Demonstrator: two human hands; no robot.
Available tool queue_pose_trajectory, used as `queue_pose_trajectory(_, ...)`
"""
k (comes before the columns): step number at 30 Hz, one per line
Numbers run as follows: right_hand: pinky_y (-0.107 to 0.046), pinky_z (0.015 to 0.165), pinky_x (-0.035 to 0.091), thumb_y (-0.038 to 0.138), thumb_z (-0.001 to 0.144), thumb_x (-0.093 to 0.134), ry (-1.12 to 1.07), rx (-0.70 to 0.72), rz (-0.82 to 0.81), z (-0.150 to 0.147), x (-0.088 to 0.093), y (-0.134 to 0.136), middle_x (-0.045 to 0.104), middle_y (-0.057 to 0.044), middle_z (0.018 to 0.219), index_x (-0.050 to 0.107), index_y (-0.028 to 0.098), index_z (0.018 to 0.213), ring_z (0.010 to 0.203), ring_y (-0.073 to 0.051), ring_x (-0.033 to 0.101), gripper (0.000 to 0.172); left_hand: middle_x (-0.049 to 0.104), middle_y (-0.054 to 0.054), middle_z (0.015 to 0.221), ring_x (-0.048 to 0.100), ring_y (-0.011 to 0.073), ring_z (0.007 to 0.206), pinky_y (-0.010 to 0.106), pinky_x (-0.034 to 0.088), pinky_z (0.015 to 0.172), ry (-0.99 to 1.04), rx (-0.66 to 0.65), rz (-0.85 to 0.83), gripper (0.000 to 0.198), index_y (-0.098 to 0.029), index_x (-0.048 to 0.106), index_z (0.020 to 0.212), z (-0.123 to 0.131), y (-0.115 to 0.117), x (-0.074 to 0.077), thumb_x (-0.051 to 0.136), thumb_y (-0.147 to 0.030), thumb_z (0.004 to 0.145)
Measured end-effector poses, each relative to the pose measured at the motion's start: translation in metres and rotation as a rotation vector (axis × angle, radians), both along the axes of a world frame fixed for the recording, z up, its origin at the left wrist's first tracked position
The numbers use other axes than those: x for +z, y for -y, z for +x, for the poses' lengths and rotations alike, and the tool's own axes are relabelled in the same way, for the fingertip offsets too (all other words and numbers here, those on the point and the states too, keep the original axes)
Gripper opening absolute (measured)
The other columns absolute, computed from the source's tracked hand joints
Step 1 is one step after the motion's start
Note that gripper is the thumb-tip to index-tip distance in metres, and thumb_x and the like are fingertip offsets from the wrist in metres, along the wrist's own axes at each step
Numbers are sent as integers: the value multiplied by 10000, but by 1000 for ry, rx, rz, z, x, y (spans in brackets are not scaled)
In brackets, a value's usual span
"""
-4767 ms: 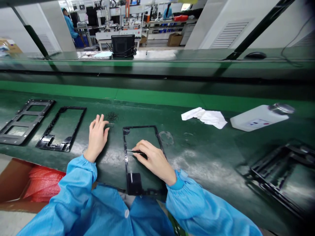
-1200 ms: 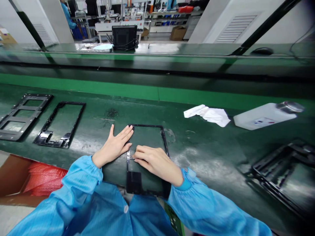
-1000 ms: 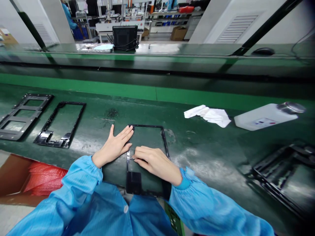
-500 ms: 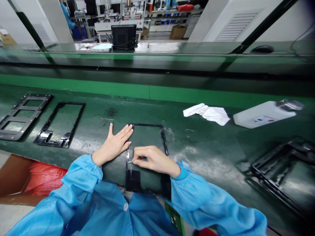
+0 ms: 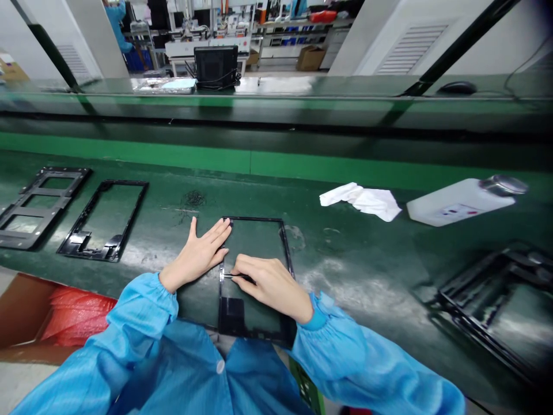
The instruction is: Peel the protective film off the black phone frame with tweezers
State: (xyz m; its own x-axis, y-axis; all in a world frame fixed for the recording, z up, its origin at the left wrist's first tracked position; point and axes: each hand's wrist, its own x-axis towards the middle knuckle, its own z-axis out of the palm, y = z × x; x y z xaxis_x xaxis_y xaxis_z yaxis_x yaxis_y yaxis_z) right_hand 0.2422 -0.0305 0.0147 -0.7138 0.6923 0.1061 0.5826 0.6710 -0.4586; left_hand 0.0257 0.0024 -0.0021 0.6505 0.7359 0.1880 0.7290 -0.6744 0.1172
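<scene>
A thin black rectangular frame [image 5: 287,253] lies on the green bench in front of me, its wider dark end toward my body. My left hand [image 5: 199,253] rests flat with thumb spread, fingertips on the frame's far left corner. Pinched in my right hand [image 5: 270,282] is a slim silver-tipped tool [image 5: 228,276]. Its tip meets the inner side of the frame's left bar, at a shiny patch. The tool's back end is hidden by my fingers, so its exact kind is unclear.
Left on the bench lie a similar black frame [image 5: 69,246] and a grey panel with three openings [image 5: 26,222]. Black shavings [image 5: 194,199] sit beyond my left hand. Rightward are a white cloth [image 5: 375,203], a white bottle [image 5: 460,202] on its side and blurred black frames [image 5: 470,311].
My right hand has turned slightly and the tool shows more clearly, its tip a little higher along the left bar. My left hand stays in place on the frame.
</scene>
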Motion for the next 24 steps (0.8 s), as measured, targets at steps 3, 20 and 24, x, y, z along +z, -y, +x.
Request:
queue_pose_trajectory(3, -238, 606, 324, 232, 961, 498, 33, -2, 36, -1, 0, 1, 613, -5, 889, 550, 196, 865, 790, -138, 594, 115, 255, 121, 1546, 230, 208, 1440, 599, -76, 1132, 5, -3, 0, 506, -194, 166, 1515, 0, 0, 0, 273, -313, 1035)
queue_pose_trajectory(20, -219, 597, 302, 136, 908, 517, -7, 75, -20, -6, 4, -5, 596, 8, 801, 531, 191, 812, 667, -121, 525, 112, 300, 121, 1530, 268, 228, 1426, 636, -70, 1115, -5, 0, 25, 503, -201, 205, 1508, 2, 1, 0, 314, -282, 1023)
queue_pose_trajectory(24, -209, 601, 308, 114, 862, 557, -77, 64, -117, -8, 4, -10, 592, 23, 749, 541, 186, 770, 617, -108, 498, 117, 273, 121, 1540, 248, 211, 1434, 620, -110, 1111, -17, -18, 6, 488, -200, 206, 1505, 2, 1, 1, 283, -266, 1028)
